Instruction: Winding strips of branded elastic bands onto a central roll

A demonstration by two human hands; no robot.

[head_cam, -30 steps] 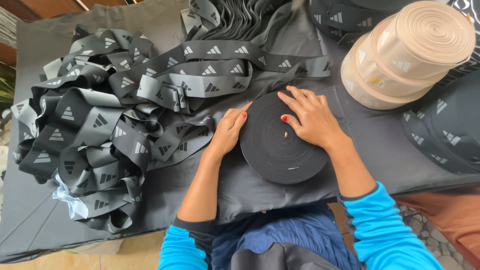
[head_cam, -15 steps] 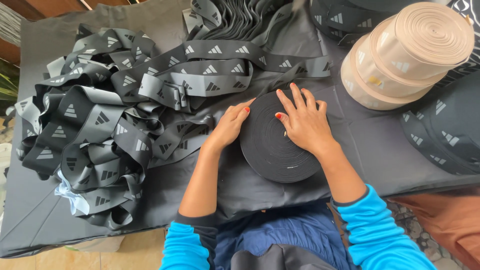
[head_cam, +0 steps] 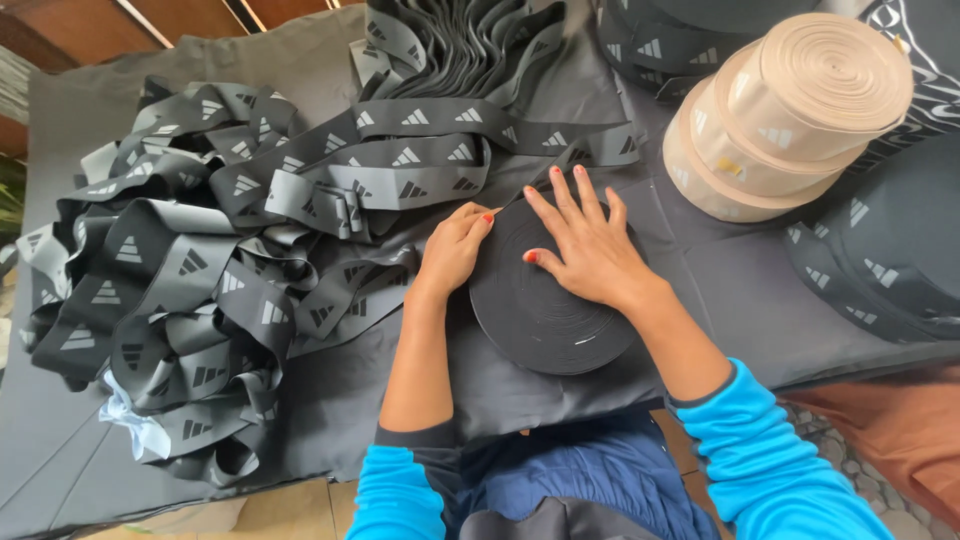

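Hands on black band roll (head_cam: 545,310), right (head_cam: 585,245) flat, left (head_cam: 455,245) pinching its edge, loose band heap (head_cam: 200,270) beside, beige rolls (head_cam: 790,110) beyond.

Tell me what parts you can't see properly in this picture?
Head view only:
- Black roll: its top part is covered by the right hand.
- Left hand: fingertips curl under, so its grip on the band is unclear.
- Dark roll: cut off by the right edge.
- Loose band pile: layers bury each other.
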